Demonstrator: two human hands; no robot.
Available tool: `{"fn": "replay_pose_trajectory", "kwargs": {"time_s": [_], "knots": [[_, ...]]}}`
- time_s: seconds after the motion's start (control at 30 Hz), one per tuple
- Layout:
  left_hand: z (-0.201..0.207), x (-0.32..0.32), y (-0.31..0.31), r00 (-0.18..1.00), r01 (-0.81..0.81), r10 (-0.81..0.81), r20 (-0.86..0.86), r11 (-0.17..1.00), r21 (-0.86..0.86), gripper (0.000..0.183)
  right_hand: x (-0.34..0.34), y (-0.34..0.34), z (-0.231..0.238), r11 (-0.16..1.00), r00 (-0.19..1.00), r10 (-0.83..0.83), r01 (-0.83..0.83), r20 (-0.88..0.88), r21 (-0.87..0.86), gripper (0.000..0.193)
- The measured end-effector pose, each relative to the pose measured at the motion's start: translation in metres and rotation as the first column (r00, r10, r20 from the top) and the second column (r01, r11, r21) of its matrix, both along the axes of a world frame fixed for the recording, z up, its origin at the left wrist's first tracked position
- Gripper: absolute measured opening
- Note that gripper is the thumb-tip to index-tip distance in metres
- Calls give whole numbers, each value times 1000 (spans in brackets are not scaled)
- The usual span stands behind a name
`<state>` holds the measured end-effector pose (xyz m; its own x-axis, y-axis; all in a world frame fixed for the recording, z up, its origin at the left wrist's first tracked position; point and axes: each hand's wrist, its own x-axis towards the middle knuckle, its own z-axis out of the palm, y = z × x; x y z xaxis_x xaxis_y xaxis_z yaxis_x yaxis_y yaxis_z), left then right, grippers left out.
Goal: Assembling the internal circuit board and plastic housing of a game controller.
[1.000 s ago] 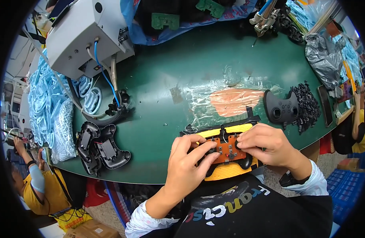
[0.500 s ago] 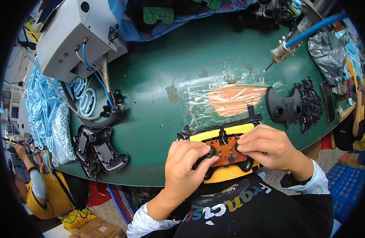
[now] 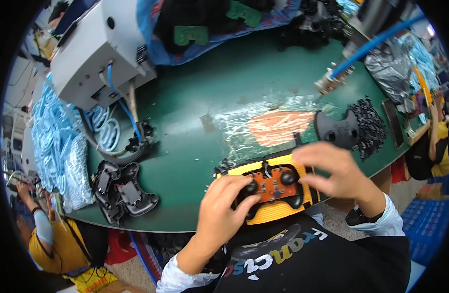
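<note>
An opened game controller (image 3: 271, 188) with an orange circuit board and two black thumbsticks lies on a yellow padded fixture (image 3: 278, 213) at the table's near edge. My left hand (image 3: 223, 201) is at its left grip, with fingertips and thumb closed around the left thumbstick (image 3: 251, 186). My right hand (image 3: 334, 168) is raised just right of the controller, slightly blurred. Its thumb and fingers are apart and nothing shows between them. The right thumbstick (image 3: 287, 177) stands uncovered beside it.
Right of the fixture lie a black controller shell (image 3: 338, 130) and a pile of small black parts (image 3: 368, 128). An electric screwdriver (image 3: 334, 78) hangs above. Open black shells (image 3: 124, 190) lie left, near a grey machine (image 3: 105, 53) and pale blue parts (image 3: 53, 156). Other people sit either side.
My right hand has let go of the right thumbstick and lifted away to the right, its fingers spreading. My left hand stays at the left thumbstick. The whole view has shifted slightly.
</note>
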<state>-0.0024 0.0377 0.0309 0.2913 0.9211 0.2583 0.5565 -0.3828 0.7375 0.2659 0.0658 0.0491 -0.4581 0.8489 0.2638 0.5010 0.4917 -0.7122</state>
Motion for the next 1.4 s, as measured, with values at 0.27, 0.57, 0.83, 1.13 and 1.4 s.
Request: {"fn": "replay_pose_trajectory", "kwargs": {"time_s": [0.27,0.57,0.83,1.13,1.4], "knots": [[5,-11,-10,994,-4,23,105,985,-171,41,91,8,-8,980,867,-183,198,464,15,68],[25,-11,-20,992,-86,81,94,995,54,33,77,17,21,952,860,-301,296,413,77,82],[44,37,9,946,266,-315,72,885,382,76,-38,-7,51,837,475,-229,-350,-850,-421,115],[77,-14,23,747,494,-111,655,752,-436,42,-39,18,68,895,962,264,-273,75,352,73],[47,-24,2,933,87,70,353,908,-410,77,-19,-11,34,967,995,-1,-24,98,253,66]]}}
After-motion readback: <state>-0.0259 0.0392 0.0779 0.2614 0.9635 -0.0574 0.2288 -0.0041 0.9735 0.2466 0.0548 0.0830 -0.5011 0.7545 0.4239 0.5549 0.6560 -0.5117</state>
